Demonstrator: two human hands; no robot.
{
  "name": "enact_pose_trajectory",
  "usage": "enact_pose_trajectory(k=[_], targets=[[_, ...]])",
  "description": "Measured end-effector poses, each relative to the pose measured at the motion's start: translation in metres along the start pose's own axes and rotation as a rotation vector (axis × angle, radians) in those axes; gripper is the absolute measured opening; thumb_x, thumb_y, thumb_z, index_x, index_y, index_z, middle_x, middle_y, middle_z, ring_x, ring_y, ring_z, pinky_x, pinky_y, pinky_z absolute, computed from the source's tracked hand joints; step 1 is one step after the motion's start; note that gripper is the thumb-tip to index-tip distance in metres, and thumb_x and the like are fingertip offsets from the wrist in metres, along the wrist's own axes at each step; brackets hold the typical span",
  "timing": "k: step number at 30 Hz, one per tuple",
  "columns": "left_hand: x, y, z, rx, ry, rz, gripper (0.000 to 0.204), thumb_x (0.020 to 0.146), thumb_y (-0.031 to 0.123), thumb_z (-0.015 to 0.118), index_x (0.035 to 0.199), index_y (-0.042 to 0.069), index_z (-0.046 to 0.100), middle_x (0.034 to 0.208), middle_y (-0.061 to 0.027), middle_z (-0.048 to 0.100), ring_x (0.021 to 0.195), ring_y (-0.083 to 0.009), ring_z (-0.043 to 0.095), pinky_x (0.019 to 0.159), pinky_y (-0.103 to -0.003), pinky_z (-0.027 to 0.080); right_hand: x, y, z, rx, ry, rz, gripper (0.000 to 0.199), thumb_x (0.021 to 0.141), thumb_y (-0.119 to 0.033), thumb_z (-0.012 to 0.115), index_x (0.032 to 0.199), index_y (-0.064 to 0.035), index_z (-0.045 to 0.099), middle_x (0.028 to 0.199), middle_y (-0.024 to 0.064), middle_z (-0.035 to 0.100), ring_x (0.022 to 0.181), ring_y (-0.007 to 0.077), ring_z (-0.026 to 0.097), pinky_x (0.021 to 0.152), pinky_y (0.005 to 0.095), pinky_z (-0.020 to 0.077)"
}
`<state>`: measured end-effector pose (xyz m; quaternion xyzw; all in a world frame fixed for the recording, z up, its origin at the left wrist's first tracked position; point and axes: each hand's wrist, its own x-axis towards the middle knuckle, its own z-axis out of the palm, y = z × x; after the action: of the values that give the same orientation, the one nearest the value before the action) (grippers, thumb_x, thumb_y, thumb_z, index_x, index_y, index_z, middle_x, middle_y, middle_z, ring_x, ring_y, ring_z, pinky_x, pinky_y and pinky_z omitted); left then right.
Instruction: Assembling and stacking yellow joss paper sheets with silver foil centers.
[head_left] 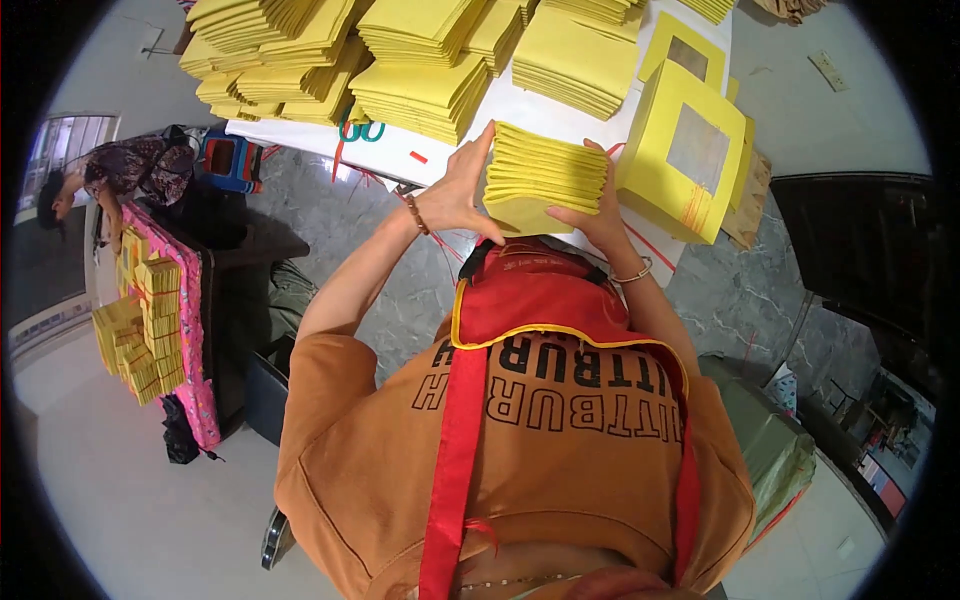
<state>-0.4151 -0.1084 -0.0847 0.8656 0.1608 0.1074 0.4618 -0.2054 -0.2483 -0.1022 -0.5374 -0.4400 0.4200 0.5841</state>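
Observation:
At the near edge of the white-topped table, a stack of folded yellow paper sheets [545, 175] stands between my two hands. My left hand [462, 190] grips its left side, fingers along the edge and thumb reaching to the bottom near corner. On the opposite side my right hand [603, 215] clasps the stack, its thumb pressed on the near face and its other fingers partly hidden behind. Just right of the stack lies a large yellow box-like pile [682, 150] with a greyish window panel and orange bands around its near end.
Several piles of yellow folded paper [420, 90] cover the far side of the table [500, 105]. Teal-handled scissors [362, 131] lie at its left edge, near a red strip [418, 157]. At far left, another person [140, 165] bends over a pink-covered table [200, 330] holding banded yellow bundles [160, 320].

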Motion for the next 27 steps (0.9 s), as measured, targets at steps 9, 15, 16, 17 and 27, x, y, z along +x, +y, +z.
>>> enact_pose_trajectory(k=[9, 15, 16, 17, 27], targets=[[0.010, -0.033, 0.033, 0.315, 0.194, 0.151, 0.145, 0.049, 0.059, 0.082, 0.140, -0.011, -0.007, 0.137, -0.0319, 0.025, 0.125, -0.0433, 0.030, 0.105, -0.048, 0.022, 0.007, 0.008, 0.001, -0.201, -0.023, -0.207, 0.126, 0.053, -0.024, 0.090, 0.144, -0.0063, 0.005, 0.145, 0.0166, 0.022, 0.130, 0.0259, 0.032, 0.108, 0.0394, 0.0287], [0.012, -0.063, 0.059, 0.272, 0.205, 0.113, 0.128, 0.061, 0.050, 0.079, 0.138, -0.013, 0.000, 0.132, -0.0293, 0.036, 0.121, -0.0404, 0.037, 0.102, -0.049, 0.025, -0.001, 0.023, -0.011, -0.693, -0.174, -0.066, 0.113, 0.057, -0.034, 0.087, 0.142, -0.0026, 0.021, 0.147, 0.0159, 0.022, 0.135, 0.0289, 0.024, 0.111, 0.0396, 0.0210], [0.014, -0.067, 0.061, 0.273, 0.212, 0.121, 0.128, 0.061, 0.050, 0.079, 0.138, -0.013, 0.000, 0.132, -0.0293, 0.036, 0.121, -0.0404, 0.037, 0.102, -0.049, 0.025, 0.001, 0.026, -0.012, -0.428, -0.221, 0.158, 0.109, 0.058, -0.036, 0.086, 0.141, -0.0019, 0.024, 0.146, 0.0163, 0.024, 0.134, 0.0297, 0.026, 0.111, 0.0391, 0.0211], [0.016, -0.071, 0.061, 0.251, 0.243, 0.138, 0.122, 0.063, 0.046, 0.078, 0.138, -0.013, 0.003, 0.128, -0.0285, 0.039, 0.118, -0.0396, 0.040, 0.100, -0.048, 0.027, 0.001, 0.027, -0.012, -0.438, -0.218, 0.149, 0.109, 0.058, -0.036, 0.086, 0.141, -0.0019, 0.024, 0.146, 0.0163, 0.024, 0.134, 0.0297, 0.026, 0.111, 0.0391, 0.0211], [0.010, -0.027, 0.041, -0.062, 0.228, -0.117, 0.088, 0.059, 0.032, 0.084, 0.124, -0.002, 0.036, 0.118, -0.0223, 0.052, 0.111, -0.0340, 0.052, 0.092, -0.040, 0.043, 0.017, 0.002, -0.001, -0.087, -0.104, 0.125, 0.104, 0.058, -0.015, 0.087, 0.139, -0.0025, 0.022, 0.129, 0.0094, 0.044, 0.121, 0.0196, 0.042, 0.103, 0.0347, 0.0348]])
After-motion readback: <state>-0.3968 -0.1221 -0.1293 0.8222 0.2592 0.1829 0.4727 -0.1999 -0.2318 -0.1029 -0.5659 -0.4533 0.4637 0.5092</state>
